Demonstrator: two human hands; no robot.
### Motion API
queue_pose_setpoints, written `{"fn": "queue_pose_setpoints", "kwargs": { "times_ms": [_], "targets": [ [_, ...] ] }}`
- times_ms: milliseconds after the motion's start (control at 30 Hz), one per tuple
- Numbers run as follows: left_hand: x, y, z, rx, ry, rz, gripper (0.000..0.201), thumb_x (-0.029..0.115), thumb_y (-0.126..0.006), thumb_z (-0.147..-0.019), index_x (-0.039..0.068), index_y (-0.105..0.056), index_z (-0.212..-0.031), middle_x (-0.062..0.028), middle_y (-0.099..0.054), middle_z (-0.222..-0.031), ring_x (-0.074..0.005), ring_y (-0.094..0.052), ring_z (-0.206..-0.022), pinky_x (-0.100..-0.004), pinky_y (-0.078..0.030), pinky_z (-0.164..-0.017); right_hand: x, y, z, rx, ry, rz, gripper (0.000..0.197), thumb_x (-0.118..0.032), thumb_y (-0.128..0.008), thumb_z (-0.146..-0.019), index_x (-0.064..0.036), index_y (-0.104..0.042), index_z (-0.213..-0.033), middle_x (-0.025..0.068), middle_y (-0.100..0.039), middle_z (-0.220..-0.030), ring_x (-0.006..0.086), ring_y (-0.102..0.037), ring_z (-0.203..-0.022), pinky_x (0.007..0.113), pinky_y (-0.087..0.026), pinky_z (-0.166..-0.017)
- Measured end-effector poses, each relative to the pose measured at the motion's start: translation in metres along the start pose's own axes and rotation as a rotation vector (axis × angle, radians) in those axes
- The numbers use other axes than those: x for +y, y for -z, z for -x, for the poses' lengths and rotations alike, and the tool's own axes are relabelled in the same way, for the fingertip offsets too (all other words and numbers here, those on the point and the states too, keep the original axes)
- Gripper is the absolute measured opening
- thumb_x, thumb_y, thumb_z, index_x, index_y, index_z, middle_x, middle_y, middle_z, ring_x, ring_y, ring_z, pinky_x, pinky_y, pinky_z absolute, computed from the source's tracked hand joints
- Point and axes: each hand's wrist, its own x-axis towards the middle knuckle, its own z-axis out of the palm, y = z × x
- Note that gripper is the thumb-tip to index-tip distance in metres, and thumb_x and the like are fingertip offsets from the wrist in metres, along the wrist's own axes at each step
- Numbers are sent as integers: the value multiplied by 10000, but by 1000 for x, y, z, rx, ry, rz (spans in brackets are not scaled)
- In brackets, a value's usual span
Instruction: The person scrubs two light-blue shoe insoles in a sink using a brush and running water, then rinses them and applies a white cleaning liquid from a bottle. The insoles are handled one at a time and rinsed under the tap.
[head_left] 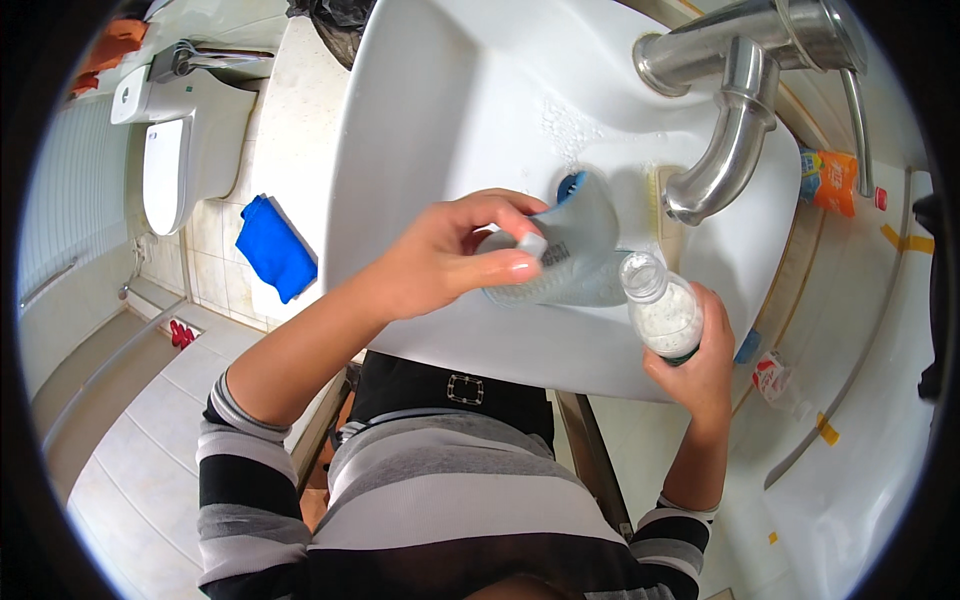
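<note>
Pinched between the thumb and fingers of my left hand [455, 245] is a small white bottle cap [533, 245]. My right hand [705, 355] is wrapped round a clear bottle [668, 315] of white powder or grains, its mouth uncapped and tilted toward the sink. Below and between my hands, a grey-blue, shoe-like item [585, 240] with a blue inner opening lies in the white sink [410, 150]; my left hand hides part of it. Beside it, under the spout, rests a brush [665, 215] with pale bristles.
A metal faucet [725, 165] reaches over the sink's right side. Beyond that rim are an orange-labelled bottle [832, 182] and a clear bottle with a red label [775, 378]. On the left are a blue cloth [278, 252], a black plastic bag [343, 25] and a toilet [170, 170].
</note>
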Motion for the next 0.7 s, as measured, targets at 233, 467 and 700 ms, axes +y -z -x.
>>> {"fn": "queue_pose_setpoints", "kwargs": {
  "times_ms": [233, 467, 700],
  "targets": [
    [-17, 16, 34, 301, 327, -188, 375, 337, -709, -831, 11, -613, -989, -214, -456, -1341, -308, -457, -1225, -384, -390, -975, -4, -11, -13, -20, 60, 27, 631, -94, -719, -511, -31, -511, -1104, 161, -574, -961, 369, -558, -873, 434, -465, -763],
    [-30, 13, 45, 155, -135, -1260, 355, 319, -713, -796, 8, -572, -894, -211, -357, -1426, -377, -378, -1290, -445, -366, -1008, -10, -34, -35, -57, 111, 116, 641, -102, -737, -529, -43, -505, -1124, 158, -573, -958, 376, -556, -875, 448, -462, -763],
    [-49, 10, 26, 23, -122, -1396, 412, 395, -600, -849, -2, -579, -957, -196, -349, -1443, -318, -293, -1367, -475, -279, -1085, -17, -52, -55, -18, 120, 145, 641, -112, -750, -557, -33, -491, -1139, 148, -567, -992, 374, -557, -905, 454, -459, -777]
  ]
}}
